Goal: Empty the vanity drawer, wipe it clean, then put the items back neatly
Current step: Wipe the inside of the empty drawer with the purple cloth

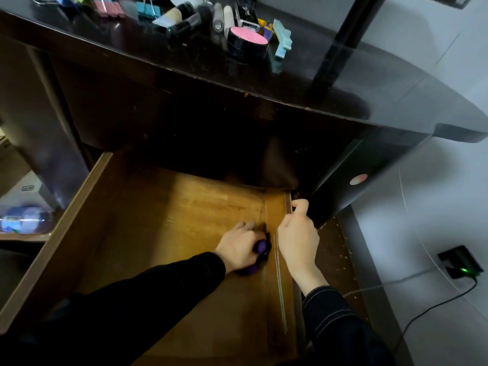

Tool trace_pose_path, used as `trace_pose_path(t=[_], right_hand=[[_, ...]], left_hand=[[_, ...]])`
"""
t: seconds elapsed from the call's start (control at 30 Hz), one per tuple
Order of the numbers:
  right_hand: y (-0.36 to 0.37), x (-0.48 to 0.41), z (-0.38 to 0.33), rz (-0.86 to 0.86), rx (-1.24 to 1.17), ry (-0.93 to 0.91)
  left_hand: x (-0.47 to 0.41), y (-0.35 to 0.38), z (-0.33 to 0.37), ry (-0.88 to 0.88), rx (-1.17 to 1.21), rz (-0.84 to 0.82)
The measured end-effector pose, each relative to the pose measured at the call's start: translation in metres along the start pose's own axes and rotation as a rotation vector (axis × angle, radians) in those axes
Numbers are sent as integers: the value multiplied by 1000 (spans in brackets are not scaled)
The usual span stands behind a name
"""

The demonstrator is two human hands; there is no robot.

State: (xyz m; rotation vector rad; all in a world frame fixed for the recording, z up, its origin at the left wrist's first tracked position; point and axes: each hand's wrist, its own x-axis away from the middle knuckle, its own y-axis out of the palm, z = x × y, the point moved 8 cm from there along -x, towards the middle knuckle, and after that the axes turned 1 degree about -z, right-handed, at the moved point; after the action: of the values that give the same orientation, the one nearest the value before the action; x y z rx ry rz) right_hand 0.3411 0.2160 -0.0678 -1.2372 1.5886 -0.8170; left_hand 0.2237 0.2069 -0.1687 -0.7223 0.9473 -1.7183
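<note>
Dark vanity top (343,83) bears cosmetics (247,43) above the emptied drawer (158,220): left hand (237,247) clutches a purple cloth (261,247) at the floor's right edge, right hand (298,239) grips the right wall (287,204), a brace that should let firm strokes reach corners.

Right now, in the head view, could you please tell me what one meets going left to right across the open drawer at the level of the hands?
drawer's left wall → left hand, holding the purple cloth → right hand, holding the drawer's right wall → black adapter with a green light.
</note>
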Motion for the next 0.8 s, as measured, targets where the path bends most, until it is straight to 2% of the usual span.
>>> trace_pose_path(t=[0.07,0.13,0.23,0.3,0.43,0.57,0.63,0.8], right_hand=[[0,0,0,-2,-5,-1],[-1,0,-1,-9,-21,12],[-5,1,0,2,-101,19],[-6,2,3,14,-181,41],[2,1,13,-49,-275,96],[15,7,20,-198,-432,143],[20,15,23,-267,-511,186],[16,22,24,-207,-510,183]], left_hand=[[3,-3,-2,-63,95,-51],[1,-12,-8,-187,328,-54],[0,-27,-12,-372,877,103],[-1,-38,-1,-325,1030,211],[3,-37,15,-185,811,281],[9,-18,3,-175,756,141],[9,-21,4,-160,796,130],[8,-46,16,-114,788,314]])
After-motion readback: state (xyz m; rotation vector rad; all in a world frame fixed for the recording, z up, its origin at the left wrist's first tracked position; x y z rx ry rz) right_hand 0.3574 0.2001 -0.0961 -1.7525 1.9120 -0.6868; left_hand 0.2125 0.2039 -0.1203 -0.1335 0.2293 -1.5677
